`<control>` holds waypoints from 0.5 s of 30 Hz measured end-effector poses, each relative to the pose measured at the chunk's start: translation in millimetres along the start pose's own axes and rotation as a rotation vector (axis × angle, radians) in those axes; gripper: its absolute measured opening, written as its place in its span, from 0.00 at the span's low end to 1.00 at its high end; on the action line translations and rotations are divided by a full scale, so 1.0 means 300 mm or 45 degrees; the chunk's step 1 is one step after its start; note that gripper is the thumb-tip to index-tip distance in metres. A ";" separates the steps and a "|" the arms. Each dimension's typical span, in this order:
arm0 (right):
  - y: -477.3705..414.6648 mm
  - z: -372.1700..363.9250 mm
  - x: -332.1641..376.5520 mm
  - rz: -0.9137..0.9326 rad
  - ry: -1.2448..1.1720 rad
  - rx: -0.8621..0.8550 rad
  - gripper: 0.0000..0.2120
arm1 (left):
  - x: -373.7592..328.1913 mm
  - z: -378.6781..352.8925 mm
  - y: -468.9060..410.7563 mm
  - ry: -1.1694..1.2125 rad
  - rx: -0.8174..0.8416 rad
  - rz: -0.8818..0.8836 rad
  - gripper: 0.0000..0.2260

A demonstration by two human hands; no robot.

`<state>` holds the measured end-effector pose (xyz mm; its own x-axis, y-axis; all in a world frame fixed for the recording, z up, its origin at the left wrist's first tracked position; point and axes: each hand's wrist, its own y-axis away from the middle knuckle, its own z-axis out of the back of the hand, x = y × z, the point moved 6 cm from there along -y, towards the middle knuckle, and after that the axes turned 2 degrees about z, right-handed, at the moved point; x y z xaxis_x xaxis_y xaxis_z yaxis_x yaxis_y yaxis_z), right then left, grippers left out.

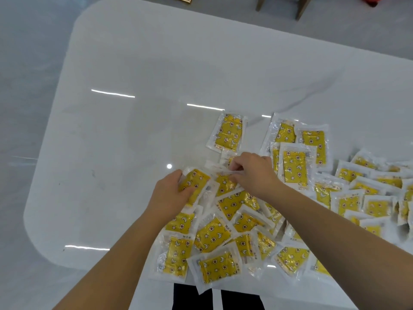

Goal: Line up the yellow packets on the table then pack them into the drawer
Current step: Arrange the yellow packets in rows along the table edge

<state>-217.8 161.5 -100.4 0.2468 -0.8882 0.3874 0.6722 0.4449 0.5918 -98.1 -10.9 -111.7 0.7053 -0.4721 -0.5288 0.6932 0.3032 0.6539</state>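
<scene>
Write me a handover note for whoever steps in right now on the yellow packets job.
Left hand: holding one yellow packet at the pile's left edge.
Right hand: fingers pinching packets in the middle of the pile.
Packets: scattered and overlapping across the near right of the white table; one packet lies apart at the far side.
Done: nothing lined up yet.
Left: sort all packets into rows, then pack them into the drawer, which is not in view.

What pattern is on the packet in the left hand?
Yellow with small stars, moons and flowers, in a clear wrapper: packet, left hand, head view.
</scene>
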 end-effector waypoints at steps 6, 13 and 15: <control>0.039 0.106 -0.011 -0.015 -0.712 -0.112 0.04 | 0.079 0.134 -0.011 0.458 -0.135 0.157 0.07; 0.049 0.073 -0.018 -0.248 -1.601 0.062 0.11 | 0.114 0.178 0.009 1.085 -0.115 0.357 0.09; 0.063 0.033 0.027 -0.302 -1.904 0.193 0.16 | 0.076 0.163 0.027 1.294 -0.007 0.378 0.11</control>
<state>-210.1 163.9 -79.1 -0.8278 -0.0519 0.5586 0.4945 0.4028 0.7702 -83.7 -59.5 -92.0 0.6376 0.5353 -0.5540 0.4716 0.2975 0.8302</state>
